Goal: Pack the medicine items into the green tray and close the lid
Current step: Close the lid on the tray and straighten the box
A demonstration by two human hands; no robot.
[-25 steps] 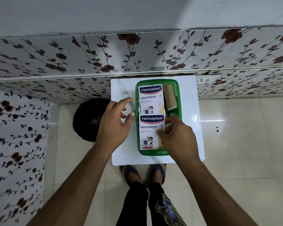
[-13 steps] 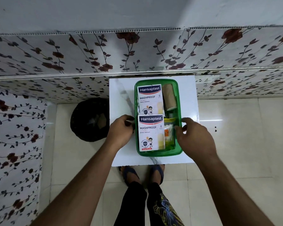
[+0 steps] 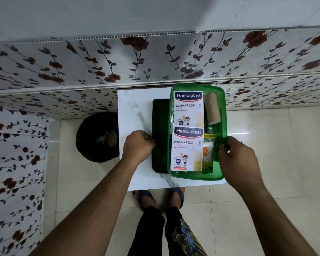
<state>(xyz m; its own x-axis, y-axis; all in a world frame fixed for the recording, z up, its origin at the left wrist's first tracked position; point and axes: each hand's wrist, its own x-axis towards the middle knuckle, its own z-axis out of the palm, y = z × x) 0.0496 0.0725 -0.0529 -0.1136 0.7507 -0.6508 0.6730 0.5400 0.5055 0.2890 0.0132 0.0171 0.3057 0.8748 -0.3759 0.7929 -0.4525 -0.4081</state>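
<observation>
The light green tray [image 3: 196, 177] is over the right half of the small white table [image 3: 133, 108]. It holds two Hansaplast boxes [image 3: 188, 108] [image 3: 187, 148], a tan bandage roll [image 3: 212, 109] and a pack of cotton buds [image 3: 209, 150]. My right hand [image 3: 238, 159] pinches the tray's right rim. A dark green lid [image 3: 160, 137] lies flat on the table, partly under the tray's left side. My left hand [image 3: 139, 146] is closed on the lid's left edge.
A black woven basket [image 3: 98, 137] stands on the floor left of the table. Floral wall panels run behind the table and along the left. My feet in sandals [image 3: 146, 198] are at the table's front edge, on pale floor tiles.
The tray has shifted right with my right hand on its rim, uncovering the dark green lid beneath it. My left hand now grips the lid's left edge.
</observation>
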